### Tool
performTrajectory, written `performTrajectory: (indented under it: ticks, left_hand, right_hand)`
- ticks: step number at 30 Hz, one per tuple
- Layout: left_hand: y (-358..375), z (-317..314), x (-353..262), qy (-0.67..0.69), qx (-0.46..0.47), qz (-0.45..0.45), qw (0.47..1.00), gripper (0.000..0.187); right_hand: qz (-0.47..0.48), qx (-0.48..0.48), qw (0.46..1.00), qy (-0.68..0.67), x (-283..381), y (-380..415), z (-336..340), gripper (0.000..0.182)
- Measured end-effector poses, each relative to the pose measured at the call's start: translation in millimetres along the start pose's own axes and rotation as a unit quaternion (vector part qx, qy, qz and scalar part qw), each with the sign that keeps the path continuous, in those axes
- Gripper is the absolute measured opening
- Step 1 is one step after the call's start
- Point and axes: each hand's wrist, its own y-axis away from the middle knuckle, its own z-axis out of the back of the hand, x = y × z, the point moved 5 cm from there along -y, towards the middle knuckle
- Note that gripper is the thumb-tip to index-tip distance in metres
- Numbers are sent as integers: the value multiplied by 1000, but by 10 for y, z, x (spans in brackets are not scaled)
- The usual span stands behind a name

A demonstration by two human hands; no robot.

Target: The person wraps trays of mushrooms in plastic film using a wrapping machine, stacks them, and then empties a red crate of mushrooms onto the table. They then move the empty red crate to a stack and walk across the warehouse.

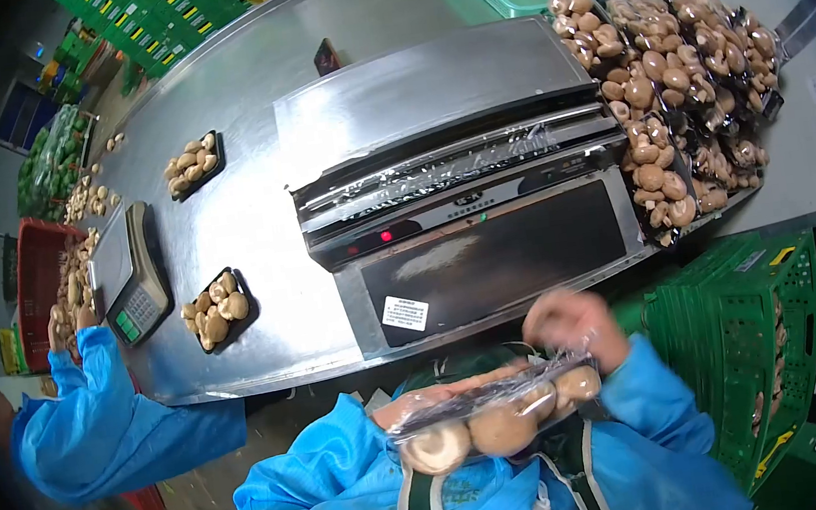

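Observation:
A black tray of brown mushrooms under clear film (501, 424) is tilted on its side close to my chest. My left hand (444, 392) holds it from behind at its left part, fingers stretched along the tray's back. At its right end is my right hand (575, 322), blurred, with fingers curled near the film; whether they pinch the film is not clear. In front of me stands the wrapping machine (488, 246), with a red and a green light on its front and crumpled film along its bars.
Two unwrapped mushroom trays (216, 312) (193, 165) and a scale (134, 276) are on the steel table (241, 113). Wrapped trays (669, 74) are piled right, near a green basket (500, 3). Green crates (731, 349) stand lower right. A co-worker's hands (69, 324) touch mushrooms at left.

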Motion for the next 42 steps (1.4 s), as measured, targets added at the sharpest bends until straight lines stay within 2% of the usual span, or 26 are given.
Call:
performTrajectory:
  ticks: [1,2,3,4,5,6,9,10,11,12,13,14,16,17,18,19,20,22,24,26,27,30,35,38,40,42]
  left_hand:
    - [44,15,-2,15,19,19,1000,65]
    - [82,18,13,29,41,41,998,63]
    - [97,22,40,44,60,68,995,62]
    - [96,23,77,61,79,99,990,61]
    - [102,29,113,82,102,129,983,60]
    - [116,54,168,108,130,160,973,59]
    - [104,234,276,201,201,234,930,56]
    - [40,362,274,216,205,252,921,55]
    - [65,69,-50,36,-16,253,967,42]
    - [-50,88,-70,19,14,263,965,42]
    - [-105,201,-145,-85,13,119,989,45]
    - [-149,246,-220,-179,11,-35,983,49]
    - [-201,316,-292,25,-99,-199,975,77]
    - [-236,297,-360,-18,-73,-143,987,95]
    - [-385,100,-451,-35,-21,-180,983,89]
    - [-487,67,-444,-118,-48,-140,982,85]
    - [-593,48,-449,-203,-74,-102,971,82]
    - [-927,-91,-471,-98,-98,-119,983,64]
    - [-1303,113,-372,-49,-150,-115,981,52]
    - [-1741,-375,-546,-31,-81,-160,983,41]
    - [-1942,-571,-628,-84,-62,-186,977,39]
    - [-2491,-999,-764,-141,-42,-221,964,39]
    - [-3043,-1480,-741,78,-23,-194,978,74]
    - [-3110,-1529,-823,47,-15,-183,982,71]
    - [-3214,-1321,-820,-8,4,-140,990,53]
    - [-3135,-1280,-879,-72,-64,-166,981,49]
  right_hand:
    - [142,-36,975,-170,75,-46,200,20]
    - [174,-67,962,-198,564,-11,118,29]
    - [225,117,965,-60,830,-77,-70,57]
    - [204,221,946,119,1085,-55,-438,69]
    - [235,353,892,155,1103,-76,-771,74]
    - [209,421,867,165,881,-73,-1011,75]
    - [69,447,885,110,747,-33,-673,75]
    - [48,437,893,99,579,34,-481,75]
    - [37,417,906,64,351,109,-319,74]
    - [-18,370,924,-94,198,215,-202,75]
    - [-76,288,926,-232,86,312,-172,78]
    - [-23,214,911,-353,-66,334,-138,75]
    - [42,91,854,-511,-511,259,-78,65]
    - [35,28,811,-584,-604,191,-76,61]
    - [26,-32,756,-653,-720,172,-67,57]
    - [17,-111,870,-479,-912,120,76,52]
    - [27,-116,868,-482,-1032,164,179,52]
    - [144,-132,764,-615,-670,318,432,54]
    - [200,-160,773,-580,-315,483,753,52]
    - [177,-278,878,-348,-180,686,1181,53]
    - [172,-331,831,-413,-239,731,1404,51]
    - [283,-356,795,-401,202,822,1922,40]
    - [318,-365,758,-437,434,511,2245,30]
    - [313,-325,755,-476,417,319,2408,29]
    - [327,-371,765,-413,483,321,2752,26]
    - [373,-451,741,-328,756,332,3077,27]
